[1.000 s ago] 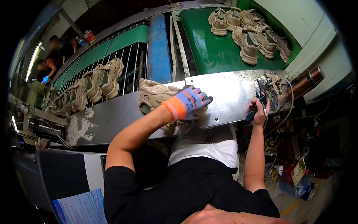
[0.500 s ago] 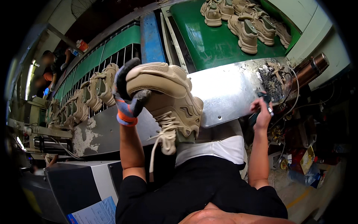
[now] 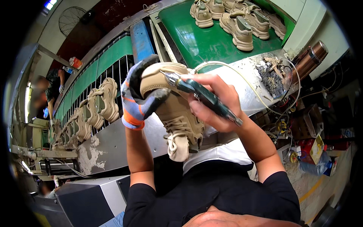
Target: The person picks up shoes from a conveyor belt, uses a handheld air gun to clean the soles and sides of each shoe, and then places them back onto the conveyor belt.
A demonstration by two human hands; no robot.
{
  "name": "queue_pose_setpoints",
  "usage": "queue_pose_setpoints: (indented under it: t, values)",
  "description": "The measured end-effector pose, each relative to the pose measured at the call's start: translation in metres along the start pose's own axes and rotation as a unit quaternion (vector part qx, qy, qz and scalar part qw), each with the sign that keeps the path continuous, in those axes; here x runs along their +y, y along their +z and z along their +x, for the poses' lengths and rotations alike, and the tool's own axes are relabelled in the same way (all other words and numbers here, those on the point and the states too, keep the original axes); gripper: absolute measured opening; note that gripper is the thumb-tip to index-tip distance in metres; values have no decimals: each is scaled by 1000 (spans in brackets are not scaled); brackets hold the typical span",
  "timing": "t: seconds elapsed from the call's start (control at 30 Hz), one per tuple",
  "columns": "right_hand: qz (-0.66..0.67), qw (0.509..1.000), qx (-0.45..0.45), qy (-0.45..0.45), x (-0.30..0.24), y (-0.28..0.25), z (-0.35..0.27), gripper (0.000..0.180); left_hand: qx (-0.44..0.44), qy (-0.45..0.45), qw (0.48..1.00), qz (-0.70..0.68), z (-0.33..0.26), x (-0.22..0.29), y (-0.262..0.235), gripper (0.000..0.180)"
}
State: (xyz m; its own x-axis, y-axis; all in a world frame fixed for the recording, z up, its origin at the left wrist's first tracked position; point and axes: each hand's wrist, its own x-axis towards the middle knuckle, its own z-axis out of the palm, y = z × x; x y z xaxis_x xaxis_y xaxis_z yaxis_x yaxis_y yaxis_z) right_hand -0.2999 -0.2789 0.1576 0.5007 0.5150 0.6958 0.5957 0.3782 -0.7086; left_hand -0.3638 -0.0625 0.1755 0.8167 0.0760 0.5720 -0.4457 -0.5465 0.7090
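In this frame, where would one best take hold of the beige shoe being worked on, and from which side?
Grip the beige shoe at its heel end, from the person's left, as the gloved left hand does: the rounded heel fills a wrapped palm, the toe hangs down towards the person, and the right side stays open for the right hand with its dark pen-like tool.

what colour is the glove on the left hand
Blue-grey with orange stripes and black fingertips, on the left hand; head view.

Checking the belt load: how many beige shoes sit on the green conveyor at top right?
5 at least: a front shoe, one left, and three behind. More may be hidden beyond the top edge of the green conveyor.
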Motion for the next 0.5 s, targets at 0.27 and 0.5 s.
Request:
queue_pose_setpoints:
  t: [0.27,0.5]
  values:
    - [167,977,61,116,51,13,-46,44,23,-19,995,-98,7,-37,-15,67]
    - [209,963,84,150,79,30,-101,42,53,-19,994,-91,7,-68,-25,63]
